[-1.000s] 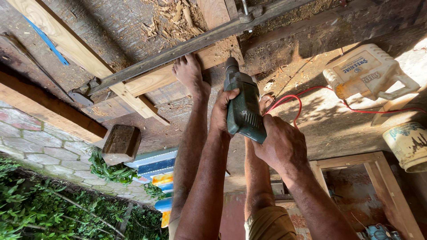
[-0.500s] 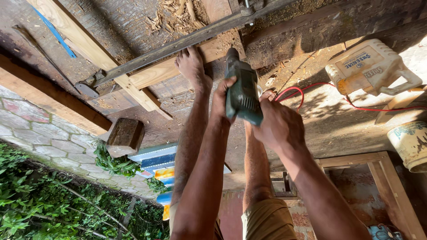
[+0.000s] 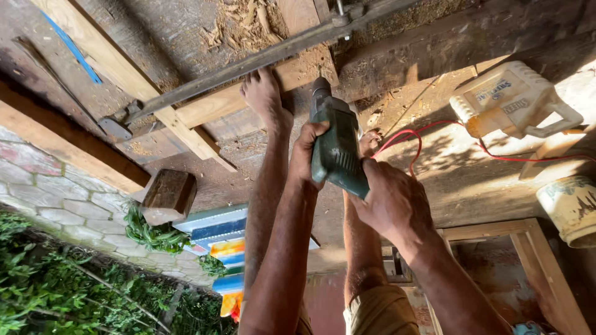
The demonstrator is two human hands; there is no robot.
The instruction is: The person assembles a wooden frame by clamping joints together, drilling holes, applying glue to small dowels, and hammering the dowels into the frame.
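Both hands grip the green drill (image 3: 337, 149), left hand (image 3: 308, 155) wrapped round its body and right hand (image 3: 391, 198) closed on the grip, its long axis pointing away into the wooden plank (image 3: 211, 108) just ahead

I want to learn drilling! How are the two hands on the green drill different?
The left hand holds the green drill by its body, nearer the tip; the right hand grips its back end, nearer the camera. The left shows its thumb side, the right its back. Both clasp the drill.
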